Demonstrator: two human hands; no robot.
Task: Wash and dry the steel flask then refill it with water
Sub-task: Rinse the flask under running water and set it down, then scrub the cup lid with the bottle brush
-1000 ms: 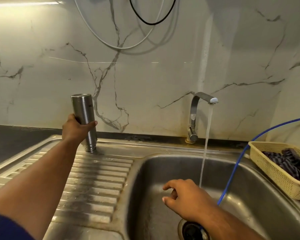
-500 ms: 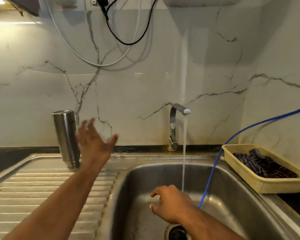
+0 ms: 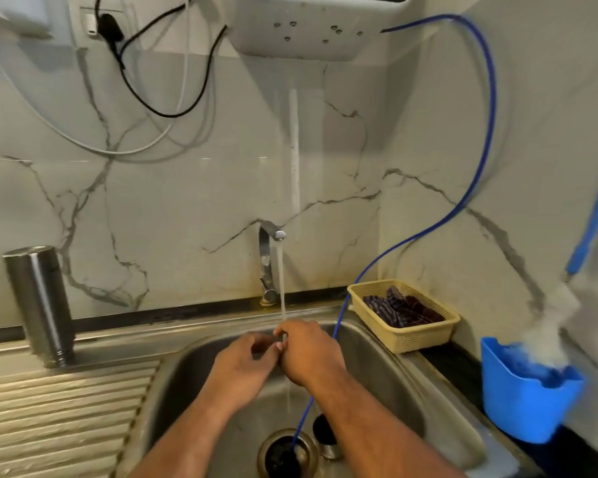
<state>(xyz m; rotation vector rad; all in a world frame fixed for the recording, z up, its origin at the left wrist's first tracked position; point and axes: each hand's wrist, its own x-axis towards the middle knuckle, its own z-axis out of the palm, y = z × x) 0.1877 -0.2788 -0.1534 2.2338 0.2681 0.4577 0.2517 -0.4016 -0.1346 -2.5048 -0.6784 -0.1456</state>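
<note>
Moved since the earlier frame: left hand now off the steel flask, joined fingertip to fingertip with right hand at centre frame, under the tap's running stream, presumably rinsing; both loosely curled, grasping nothing visible. Flask: inverted on the ribbed drainboard, left of frame, likely draining. Steel sink; blue hose into the drain; yellow basket with cloth; blue tub, brush, lower right. Marble-look wall, cables upper left.
</note>
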